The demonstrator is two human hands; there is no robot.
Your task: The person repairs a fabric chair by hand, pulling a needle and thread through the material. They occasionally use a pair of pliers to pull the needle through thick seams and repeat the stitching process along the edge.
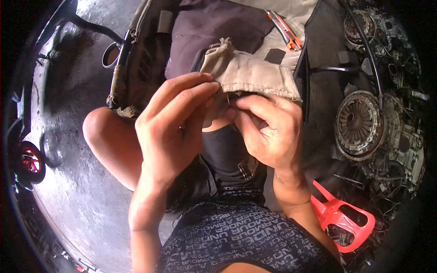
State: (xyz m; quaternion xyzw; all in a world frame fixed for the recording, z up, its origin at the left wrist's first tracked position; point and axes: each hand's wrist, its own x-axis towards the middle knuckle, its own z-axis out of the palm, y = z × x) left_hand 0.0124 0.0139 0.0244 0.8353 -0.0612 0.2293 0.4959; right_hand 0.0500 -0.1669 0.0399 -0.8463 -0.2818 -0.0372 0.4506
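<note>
Beige fabric piece [248, 73]: lay over a dark cushion [214, 32], its frayed lower edge pinched by both hands.
Left hand [175, 127]: fingers gripped the fabric's edge.
Right hand [268, 129]: fingertips clamped the same edge.
Utility knife [284, 29]: rested beyond, untouched.

Only readable text here is on the shorts [236, 241], the dark pair with the pale all-over print at the bottom of the view. It says "UNDER ARMOUR" repeated in rows across the fabric, and from the head camera the letters come out upside down. There's a small tattoo mark on the right wrist [278, 178], but it's too tiny to make out as letters. The orange cutter [284, 29] up top has no legible marking, same for the greasy clutch plate [359, 125].
</note>
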